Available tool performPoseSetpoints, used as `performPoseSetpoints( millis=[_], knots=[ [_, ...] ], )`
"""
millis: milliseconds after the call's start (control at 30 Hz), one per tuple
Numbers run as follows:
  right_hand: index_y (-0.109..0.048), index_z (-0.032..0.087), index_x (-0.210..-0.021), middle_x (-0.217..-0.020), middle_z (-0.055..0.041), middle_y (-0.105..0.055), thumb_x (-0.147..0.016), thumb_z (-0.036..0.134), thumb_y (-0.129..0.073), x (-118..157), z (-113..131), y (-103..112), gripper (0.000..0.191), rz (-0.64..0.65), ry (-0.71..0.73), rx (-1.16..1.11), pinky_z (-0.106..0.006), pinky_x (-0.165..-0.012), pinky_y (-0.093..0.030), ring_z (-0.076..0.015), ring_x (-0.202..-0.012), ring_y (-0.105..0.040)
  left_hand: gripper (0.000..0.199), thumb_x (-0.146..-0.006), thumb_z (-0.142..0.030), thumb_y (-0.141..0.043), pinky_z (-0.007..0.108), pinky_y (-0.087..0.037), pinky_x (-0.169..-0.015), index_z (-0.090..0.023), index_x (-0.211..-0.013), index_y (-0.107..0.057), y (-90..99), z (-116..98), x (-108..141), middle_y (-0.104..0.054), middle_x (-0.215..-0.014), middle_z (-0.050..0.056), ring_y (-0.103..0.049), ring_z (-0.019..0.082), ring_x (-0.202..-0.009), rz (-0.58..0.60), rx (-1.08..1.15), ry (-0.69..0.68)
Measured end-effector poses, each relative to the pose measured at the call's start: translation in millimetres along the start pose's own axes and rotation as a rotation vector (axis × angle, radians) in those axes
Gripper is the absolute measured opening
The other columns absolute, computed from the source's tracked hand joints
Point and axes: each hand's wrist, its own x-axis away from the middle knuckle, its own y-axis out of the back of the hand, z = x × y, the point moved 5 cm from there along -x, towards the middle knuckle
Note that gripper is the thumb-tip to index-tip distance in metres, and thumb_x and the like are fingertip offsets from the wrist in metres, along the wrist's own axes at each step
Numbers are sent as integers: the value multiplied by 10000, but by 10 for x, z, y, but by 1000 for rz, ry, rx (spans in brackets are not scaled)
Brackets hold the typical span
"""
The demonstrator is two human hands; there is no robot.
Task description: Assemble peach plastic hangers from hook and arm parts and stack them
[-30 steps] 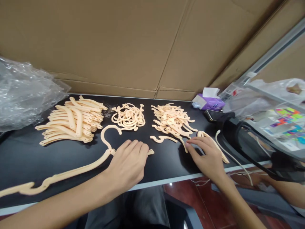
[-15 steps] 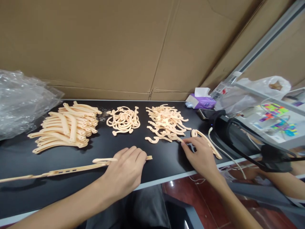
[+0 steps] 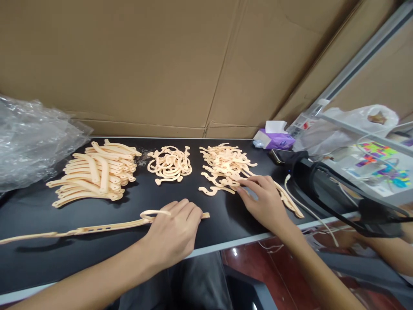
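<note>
My left hand (image 3: 176, 228) is closed around a long cream plastic strip (image 3: 109, 227) with slots, which extends left over the black table; a curved piece (image 3: 155, 212) stands out beside the fingers. At the right pile of small hooked pieces (image 3: 226, 161), my right hand (image 3: 263, 200) pinches one piece at the pile's near right edge. Curved ring-like pieces (image 3: 171, 162) form a middle pile. Broad curved arms (image 3: 97, 172) are stacked at the left. Partly behind my right hand lies another assembled cream piece (image 3: 288, 201).
Clear plastic wrap (image 3: 35, 142) lies at the far left. Toward the right are a purple tissue pack (image 3: 277, 140), a phone (image 3: 280, 156), a white cable (image 3: 309, 211) and a black strapped item (image 3: 335, 189). Cardboard (image 3: 145, 64) stands behind the table (image 3: 129, 254). Another person's arm (image 3: 383, 249) shows at right.
My right hand has moved left, further onto the hooked pieces. My left hand keeps hold of the strip, whose curved piece now stands more raised. The view has shifted slightly.
</note>
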Motion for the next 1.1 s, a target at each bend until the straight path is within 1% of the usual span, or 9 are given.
performPoseSetpoints(
  millis=[133,267,400,533,667,767,867,1000,1100],
  knots=[
    [-748,186,-924,-888,-100,-646,-927,212,-604,-136,31,-57,146,28,74,7,-392,-738,-490,-245,-856,-533,139,-863,-55,-507,364,-482,-652,-180,-809,-534,-9,-1,-2,-587,-763,31,-553,215,-701,-11,-2,3],
    [-731,191,-905,-898,-92,-670,-917,212,-631,-244,28,41,103,-102,98,-83,-395,-781,-500,-234,-866,-582,141,-866,-63,-509,360,-475,-649,-180,-788,-522,-3,-12,1,-581,-750,29,-550,211,-690,-22,-21,5],
    [-693,206,-930,-924,-66,-712,-935,288,-609,-313,-30,114,117,-160,-114,-283,-382,-819,-522,-220,-882,-653,146,-872,-68,-501,352,-467,-652,-176,-777,-525,8,-9,5,-581,-742,30,-546,203,-686,-26,-20,16],
    [-662,208,-959,-916,-60,-733,-942,401,-583,-288,-36,45,209,-65,-405,-509,-367,-776,-538,-222,-849,-691,152,-902,-87,-479,349,-464,-655,-175,-796,-542,15,12,-2,-592,-747,30,-552,202,-692,-9,3,43],
    [-618,212,-962,-786,-28,-686,-945,425,-580,-204,117,-52,217,71,-511,-835,-353,-730,-554,-203,-756,-691,166,-932,-113,-461,346,-467,-666,-174,-806,-551,17,23,-16,-606,-761,37,-565,203,-717,23,13,82],
    [-628,212,-1013,-688,10,-611,-962,424,-554,-104,264,-106,230,202,-507,-928,-317,-634,-531,-165,-624,-629,156,-931,-122,-474,347,-467,-676,-175,-808,-553,11,22,-22,-612,-772,38,-569,204,-730,49,14,98],
    [-666,212,-1102,-726,-3,-622,-981,420,-515,-18,359,-107,284,291,-462,-778,-295,-591,-485,-155,-623,-587,150,-937,-130,-475,350,-467,-685,-176,-822,-559,8,28,-25,-619,-784,38,-578,208,-745,60,20,116],
    [-678,193,-1164,-797,-23,-652,-927,404,-608,16,476,-85,325,385,-271,-570,-296,-613,-491,-157,-645,-576,171,-954,-150,-461,346,-465,-663,-174,-819,-564,3,35,-32,-621,-778,42,-582,209,-734,64,29,115],
    [-703,183,-1106,-835,-46,-673,-953,341,-586,12,537,-68,250,386,-124,-558,-296,-662,-508,-163,-692,-615,166,-951,-150,-467,343,-472,-661,-169,-823,-571,-7,35,-33,-626,-782,46,-589,210,-745,75,31,110]
  ],
)
